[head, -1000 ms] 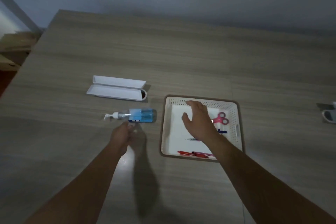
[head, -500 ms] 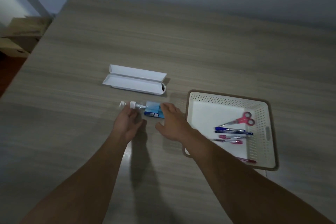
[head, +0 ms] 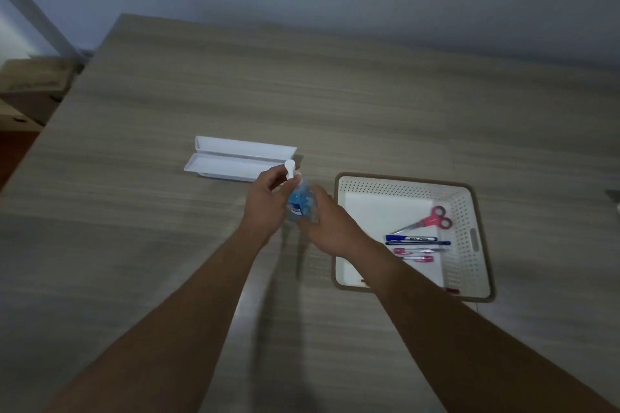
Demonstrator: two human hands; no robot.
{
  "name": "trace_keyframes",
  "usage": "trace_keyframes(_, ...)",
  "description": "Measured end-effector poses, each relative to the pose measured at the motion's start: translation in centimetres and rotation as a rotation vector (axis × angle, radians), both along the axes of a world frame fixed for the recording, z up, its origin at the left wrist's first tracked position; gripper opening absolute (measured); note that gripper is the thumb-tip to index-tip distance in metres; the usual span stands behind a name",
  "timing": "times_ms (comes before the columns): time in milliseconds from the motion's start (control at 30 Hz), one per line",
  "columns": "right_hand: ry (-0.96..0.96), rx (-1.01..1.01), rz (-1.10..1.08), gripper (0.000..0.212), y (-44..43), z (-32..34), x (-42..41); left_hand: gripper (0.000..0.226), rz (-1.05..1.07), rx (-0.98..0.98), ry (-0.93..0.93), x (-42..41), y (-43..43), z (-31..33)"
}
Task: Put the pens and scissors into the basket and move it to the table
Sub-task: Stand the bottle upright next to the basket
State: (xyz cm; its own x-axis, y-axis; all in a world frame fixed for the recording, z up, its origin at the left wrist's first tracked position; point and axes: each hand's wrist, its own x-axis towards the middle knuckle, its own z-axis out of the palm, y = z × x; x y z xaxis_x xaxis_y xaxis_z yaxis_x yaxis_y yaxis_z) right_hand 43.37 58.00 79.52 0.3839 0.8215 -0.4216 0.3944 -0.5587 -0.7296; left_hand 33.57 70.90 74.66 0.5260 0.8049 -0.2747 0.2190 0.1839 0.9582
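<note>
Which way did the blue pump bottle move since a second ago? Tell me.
Yes: the blue pump bottle went from lying below the white case to raised upright, overlapping the case's right end.

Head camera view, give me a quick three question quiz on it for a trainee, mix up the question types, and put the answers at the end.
1. True or false: the scissors lie inside the basket.
2. Multiple choice: what do both hands hold? A) a stapler B) a blue pump bottle C) a roll of tape
3. Fill in the blank: the white open case lies on the table to the ____ of the basket.

Key
1. True; they rest near the pens.
2. B; the left hand and right hand close on the blue pump bottle, raised with its pump end up.
3. Left.
</note>
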Motion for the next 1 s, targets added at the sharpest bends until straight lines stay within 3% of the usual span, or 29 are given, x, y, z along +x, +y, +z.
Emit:
trace_keyframes(167,0.036,0.019,-0.026,0.051,-1.9,1.3,0.9,0.036,-0.096,0.103,0.100,0.3,-0.9,0.3)
trace_keyframes(333,0.084,0.001,-0.049,0.059,-3.9,1.7,2.2,0.038,-0.160,0.169,0.133,0.0,-1.3,1.6)
trace_keyframes(600,-0.154,-0.046,-0.318,0.050,-11.9,1.2,9.0,0.053,-0.131,0.070,0.259,-2.0,-3.9,1.7)
trace_keyframes(733,-0.229,-0.110,-0.482,0.051,-17.5,0.5,12.1,0.031,-0.143,-0.028,0.485,-3.2,-6.4,0.0)
trace_keyframes(900,-0.248,-0.368,-0.596,0.089,-22.7,-2.7,14.1,0.032,-0.359,-0.153,0.471,-3.0,-8.9,-0.7)
trace_keyframes(1000,-0.034,-0.462,-0.727,0.089,-23.8,-3.3,13.6,0.032,-0.422,-0.179,0.477,-2.1,-10.3,-0.6)
